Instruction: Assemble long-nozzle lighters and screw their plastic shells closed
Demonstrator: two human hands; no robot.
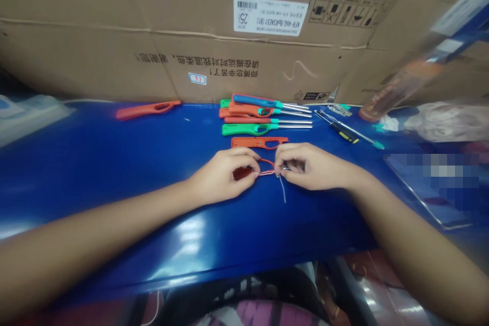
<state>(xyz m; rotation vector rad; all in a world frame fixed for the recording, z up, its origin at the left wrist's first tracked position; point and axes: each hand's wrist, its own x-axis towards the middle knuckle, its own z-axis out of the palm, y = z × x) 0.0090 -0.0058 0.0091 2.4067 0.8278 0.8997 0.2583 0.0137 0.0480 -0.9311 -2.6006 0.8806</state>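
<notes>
Red lighter casing [243,173]: where does it lie?

Between both hands, over the blue table [153,142], its long axis running side to side.

Which hand is nearer?

Neither; the left hand [217,175] grips its body, the right hand [309,167] pinches its right end, a thin pale strand [283,191] trailing toward the person.

Exactly which small part?

The fingers hide that.
</notes>
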